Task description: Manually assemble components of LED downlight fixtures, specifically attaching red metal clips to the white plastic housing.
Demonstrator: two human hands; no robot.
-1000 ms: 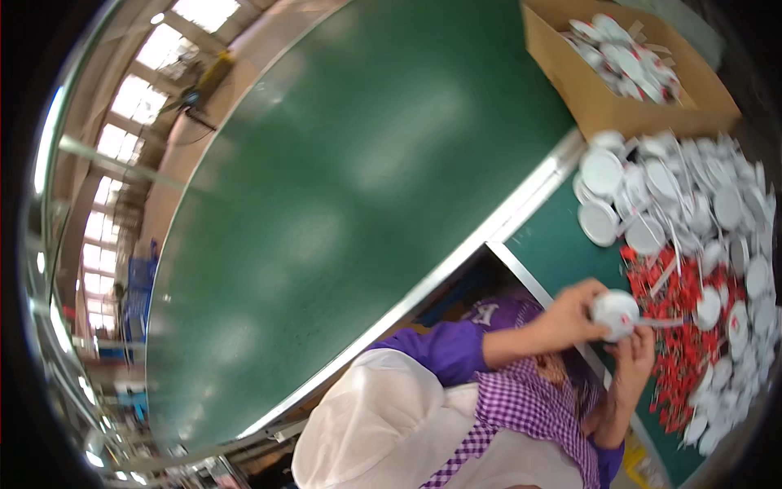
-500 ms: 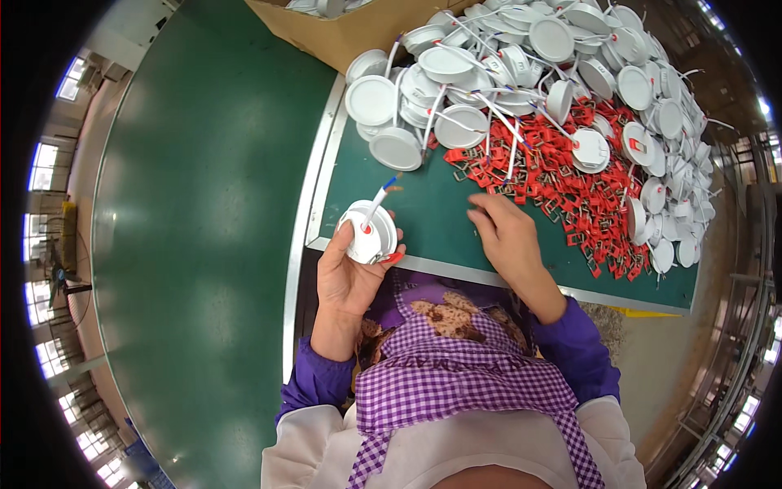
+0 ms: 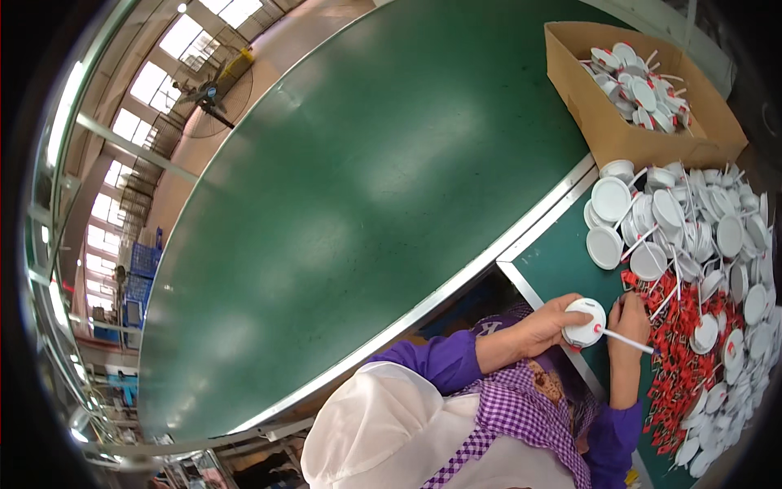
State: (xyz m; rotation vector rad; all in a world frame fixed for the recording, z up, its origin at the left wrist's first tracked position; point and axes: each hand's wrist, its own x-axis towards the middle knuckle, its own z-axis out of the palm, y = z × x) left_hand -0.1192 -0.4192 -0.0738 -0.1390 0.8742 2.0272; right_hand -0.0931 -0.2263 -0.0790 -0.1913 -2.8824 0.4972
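Observation:
My left hand (image 3: 541,328) is closed on the rim of a round white lamp housing (image 3: 580,324). A white cable (image 3: 626,337) with a red bushing at its base sticks out of this housing to the right. A bit of red shows under the housing, by my left fingers. My right hand (image 3: 630,328) is at the near-left edge of a heap of small red clips with metal wire ends (image 3: 683,383). Its fingers are bent together at the heap, and whatever they pinch is hidden. The cable passes in front of the right hand.
Many more white housings with cables (image 3: 731,236) are piled behind and right of the clips. A cardboard box (image 3: 643,149) holding more stands at the far right. A wide green belt surface (image 3: 366,204) with a metal edge (image 3: 456,297) runs along my left.
The whole view has swung left, so table and hands sit farther right. The housing in my left hand has turned, its cable pointing right. My right hand has reached the red clips.

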